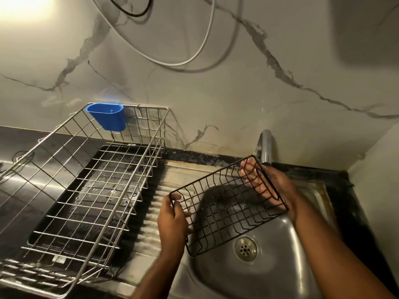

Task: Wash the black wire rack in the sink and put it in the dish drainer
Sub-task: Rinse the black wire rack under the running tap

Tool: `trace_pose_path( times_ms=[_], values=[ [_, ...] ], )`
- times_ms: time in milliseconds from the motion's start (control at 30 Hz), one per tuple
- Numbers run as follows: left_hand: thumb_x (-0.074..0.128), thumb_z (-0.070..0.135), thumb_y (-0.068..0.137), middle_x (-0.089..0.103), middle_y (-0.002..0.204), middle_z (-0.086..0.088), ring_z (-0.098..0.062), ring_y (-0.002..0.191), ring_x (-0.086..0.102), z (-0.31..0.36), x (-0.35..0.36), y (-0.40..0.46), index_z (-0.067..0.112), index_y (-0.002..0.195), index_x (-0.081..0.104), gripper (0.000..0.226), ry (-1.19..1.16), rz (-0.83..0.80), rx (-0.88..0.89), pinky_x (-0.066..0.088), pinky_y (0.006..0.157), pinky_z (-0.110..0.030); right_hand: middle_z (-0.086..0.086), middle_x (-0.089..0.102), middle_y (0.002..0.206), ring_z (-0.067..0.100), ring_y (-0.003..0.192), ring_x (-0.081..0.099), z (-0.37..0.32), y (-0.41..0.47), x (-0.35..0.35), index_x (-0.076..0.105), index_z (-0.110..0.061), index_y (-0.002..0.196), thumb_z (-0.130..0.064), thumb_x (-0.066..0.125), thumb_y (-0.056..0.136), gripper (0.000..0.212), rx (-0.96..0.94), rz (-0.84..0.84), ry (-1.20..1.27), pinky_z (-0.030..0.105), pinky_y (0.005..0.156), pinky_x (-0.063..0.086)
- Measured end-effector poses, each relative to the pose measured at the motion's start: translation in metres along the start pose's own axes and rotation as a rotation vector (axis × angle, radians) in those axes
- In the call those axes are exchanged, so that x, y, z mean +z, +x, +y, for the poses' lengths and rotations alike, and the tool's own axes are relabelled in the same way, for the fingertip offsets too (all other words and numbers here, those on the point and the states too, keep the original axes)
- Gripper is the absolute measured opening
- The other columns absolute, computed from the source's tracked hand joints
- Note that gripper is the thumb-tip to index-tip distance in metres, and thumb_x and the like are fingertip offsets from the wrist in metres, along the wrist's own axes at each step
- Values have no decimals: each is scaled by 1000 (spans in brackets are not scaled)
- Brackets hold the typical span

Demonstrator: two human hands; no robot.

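Holding the black wire rack [228, 207] over the sink [280, 266], left hand [173, 223] and right hand [269, 184] clamped on its ends; no water visibly running, dish drainer [86, 180] beside the sink awaits it.

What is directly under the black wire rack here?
The black wire rack, held by the left hand and right hand, is over the sink basin. The drain shows just below its near edge. No water visible through the wires.
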State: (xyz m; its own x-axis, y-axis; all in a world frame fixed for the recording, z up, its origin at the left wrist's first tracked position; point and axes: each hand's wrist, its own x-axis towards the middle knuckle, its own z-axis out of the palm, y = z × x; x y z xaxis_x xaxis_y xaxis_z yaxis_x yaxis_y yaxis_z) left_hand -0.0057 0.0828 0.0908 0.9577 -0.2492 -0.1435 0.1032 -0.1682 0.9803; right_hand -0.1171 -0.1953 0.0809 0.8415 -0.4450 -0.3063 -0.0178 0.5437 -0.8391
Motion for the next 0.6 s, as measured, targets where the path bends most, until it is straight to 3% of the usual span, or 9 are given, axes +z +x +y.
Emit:
trace_pose_path(
  times_ms=[100, 200, 300, 433, 600],
  values=[
    [41, 10, 103, 62, 85, -7, -25, 74, 73, -5, -2, 6, 27, 99, 58, 25, -2, 46, -39, 48, 46, -33, 10, 63, 134, 21, 111, 61, 9, -4, 1, 57, -11, 137, -35, 52, 99, 46, -14, 73, 26, 35, 100, 46],
    [42, 11, 104, 63, 84, -10, -23, 74, 73, -10, -5, 6, 28, 100, 58, 24, -6, 61, -34, 50, 47, -34, 18, 68, 118, 31, 101, 67, 10, -6, 3, 61, -1, 129, -58, 36, 100, 68, 269, 151, -238, 42, 86, 52],
    [44, 15, 105, 63, 82, -13, -23, 74, 71, -9, -4, 3, 32, 98, 58, 23, -26, 42, -14, 50, 45, -32, 27, 68, 117, 42, 111, 64, 8, -3, 0, 63, 1, 121, -67, 28, 97, 80, 503, 155, -282, 52, 98, 48],
    [44, 11, 105, 60, 79, -9, -21, 74, 70, -5, -4, 3, 24, 103, 59, 20, -54, 37, -11, 50, 45, -32, 26, 69, 113, 38, 97, 68, 1, 6, 3, 67, 1, 118, -57, 31, 101, 70, 418, 138, -266, 51, 93, 49],
    [44, 10, 105, 63, 74, 9, -19, 76, 69, -3, -7, 5, 27, 103, 60, 23, -59, 40, 58, 52, 48, -36, 18, 74, 95, 29, 75, 72, 11, 7, 9, 71, -5, 107, -55, 40, 100, 60, 350, 176, -173, 36, 69, 59]
  ],
)
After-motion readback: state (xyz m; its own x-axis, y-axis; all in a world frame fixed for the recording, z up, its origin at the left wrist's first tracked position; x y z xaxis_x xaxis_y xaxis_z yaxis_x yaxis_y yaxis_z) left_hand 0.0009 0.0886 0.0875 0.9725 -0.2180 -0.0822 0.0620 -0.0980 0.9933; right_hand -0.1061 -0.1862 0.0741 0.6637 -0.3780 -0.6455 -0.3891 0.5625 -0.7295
